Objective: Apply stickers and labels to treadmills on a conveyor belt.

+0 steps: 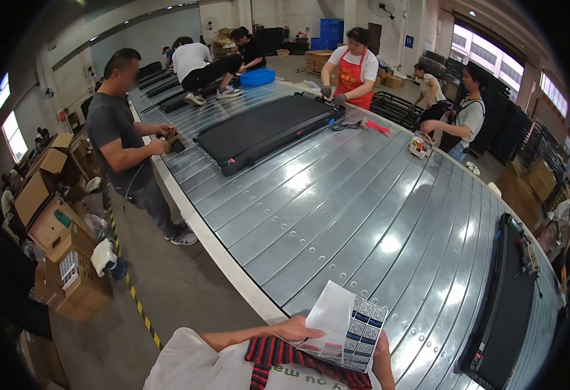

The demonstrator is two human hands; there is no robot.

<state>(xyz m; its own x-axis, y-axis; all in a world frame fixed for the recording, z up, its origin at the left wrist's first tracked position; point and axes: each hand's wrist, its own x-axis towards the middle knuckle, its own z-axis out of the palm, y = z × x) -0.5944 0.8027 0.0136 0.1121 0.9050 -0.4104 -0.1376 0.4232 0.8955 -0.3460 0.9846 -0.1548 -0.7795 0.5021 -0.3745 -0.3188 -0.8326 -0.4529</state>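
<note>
- Label sheet, printed side facing the wearer: held in front of the chest, above the table's near edge. The visible printed part has its long axis running away from the body, far end leaning right.
- White sheet, one: at the left of the labels, a corner pointing forward; whether joined to the label sheet, cannot tell.
- Labels: two clear columns of dark-and-white squares, part of another beside them.
- Left hand: thumb laid over the white sheet, pinching its lower left edge against fingers hidden underneath.
- Right hand: at the label sheet's right edge; fingers mostly hidden, so cannot tell how they are set.
- Striped cloth, red and black: on the wearer's front, just below the sheets.
- Metal table, slatted: pale border along its left edge; a broad bare stretch runs forward from the sheets to the nearer machines.
- Black flat machines, two large ones: one ahead, lying crosswise; one at far right, lengthwise along the right end. More lie at the far end.
- Red bundle, one; blue bin, one: on the table.
- Co-workers: at least six, around or on the table.
- Cardboard boxes, several: floor, left.
</note>
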